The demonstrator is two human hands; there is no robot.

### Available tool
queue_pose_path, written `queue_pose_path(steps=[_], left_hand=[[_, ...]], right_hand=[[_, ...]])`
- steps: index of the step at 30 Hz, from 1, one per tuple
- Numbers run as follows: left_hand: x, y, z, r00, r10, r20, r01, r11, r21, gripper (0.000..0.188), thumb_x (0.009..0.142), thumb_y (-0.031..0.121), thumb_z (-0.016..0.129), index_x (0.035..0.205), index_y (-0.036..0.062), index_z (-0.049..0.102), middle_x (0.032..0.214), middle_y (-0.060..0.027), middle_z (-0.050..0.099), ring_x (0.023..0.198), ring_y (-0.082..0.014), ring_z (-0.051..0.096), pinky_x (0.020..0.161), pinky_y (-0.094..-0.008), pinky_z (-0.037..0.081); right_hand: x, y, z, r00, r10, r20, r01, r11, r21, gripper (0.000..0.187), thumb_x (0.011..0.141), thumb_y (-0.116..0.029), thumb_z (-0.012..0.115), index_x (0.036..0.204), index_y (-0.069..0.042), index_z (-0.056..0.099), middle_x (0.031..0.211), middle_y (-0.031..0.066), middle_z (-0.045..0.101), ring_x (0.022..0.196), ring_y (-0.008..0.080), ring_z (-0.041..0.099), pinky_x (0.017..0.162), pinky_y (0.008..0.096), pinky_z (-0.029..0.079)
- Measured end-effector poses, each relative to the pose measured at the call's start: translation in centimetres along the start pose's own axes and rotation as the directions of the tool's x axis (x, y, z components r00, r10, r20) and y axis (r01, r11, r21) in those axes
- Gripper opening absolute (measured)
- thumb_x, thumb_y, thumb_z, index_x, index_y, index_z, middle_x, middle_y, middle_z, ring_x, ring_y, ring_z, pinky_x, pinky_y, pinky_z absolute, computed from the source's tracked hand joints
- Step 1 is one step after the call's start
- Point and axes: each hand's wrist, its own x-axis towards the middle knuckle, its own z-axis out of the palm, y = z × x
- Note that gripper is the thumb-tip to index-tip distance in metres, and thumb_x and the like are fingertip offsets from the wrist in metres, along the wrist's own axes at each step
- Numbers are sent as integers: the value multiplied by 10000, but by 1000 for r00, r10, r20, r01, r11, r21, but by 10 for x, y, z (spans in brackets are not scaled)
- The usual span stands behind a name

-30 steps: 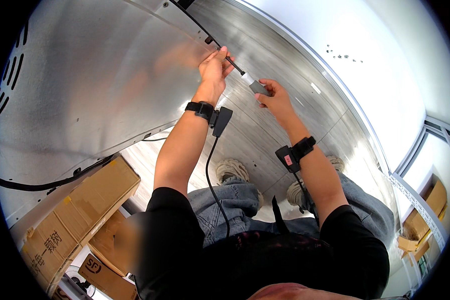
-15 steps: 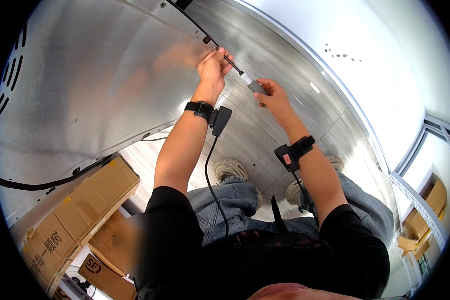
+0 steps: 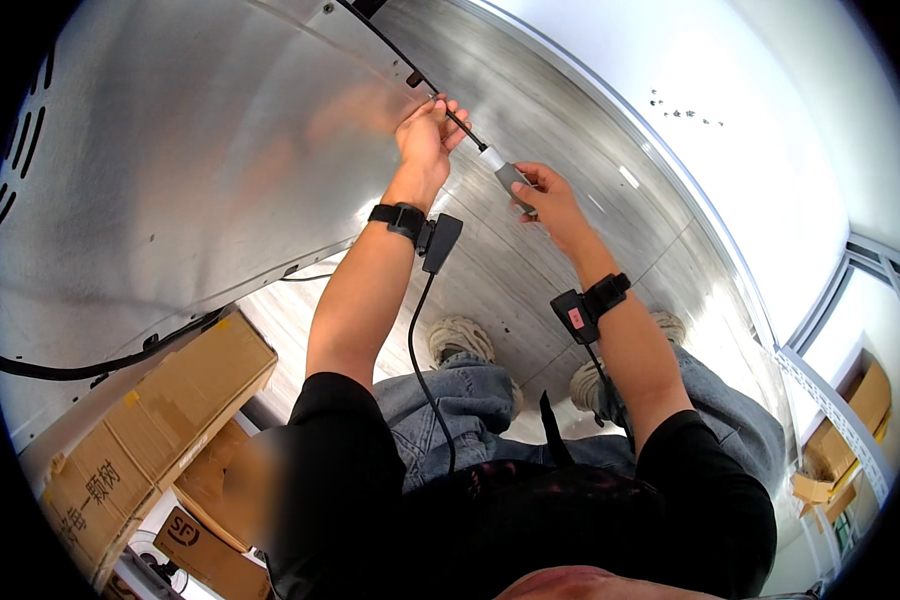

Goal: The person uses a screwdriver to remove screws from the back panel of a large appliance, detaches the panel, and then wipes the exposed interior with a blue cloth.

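My right hand (image 3: 547, 200) wraps its fingers around the grey handle of a screwdriver (image 3: 511, 181). The tool has a white collar and a long dark shaft pointing up and left. At the far end of that shaft, the thumb and forefinger of my left hand (image 3: 429, 135) are pinched together beside the edge of a large metal panel (image 3: 270, 170). The other left fingers stand partly apart, with the shaft passing by them. My left fingers hide the tool's tip and whatever it touches.
A small dark tab (image 3: 415, 78) sits on the panel's edge. A black cable (image 3: 60, 374) runs along its lower side, above cardboard boxes (image 3: 160, 410) at the left. A white wall panel (image 3: 670, 60) curves along the right. Cabled black devices (image 3: 444, 242) are strapped to both wrists.
My right hand has shifted slightly down along the screwdriver's handle, and more of the grey grip shows. My left hand stays at the panel's edge.
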Motion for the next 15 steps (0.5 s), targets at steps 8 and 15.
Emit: queue_pose_path(steps=[8,15], left_hand=[[-2,3,-5,997,-1,80,1,1000,10,215,943,73,428,1114,12,545,1011,-120,633,872,-275,677,726,-374,569],[-9,7,-3,994,-34,105,29,999,43,243,992,191,407,1128,28,526,1024,-114,633,900,-256,668,778,-354,556]], right_hand=[[3,11,2,990,-102,-97,100,995,-25,415,789,-37,707,1178,-30,562,979,67,588,799,131,565,639,268,506],[3,15,1,981,-139,-135,134,990,-47,383,766,6,708,1122,-25,571,922,60,590,765,117,556,606,273,482]])
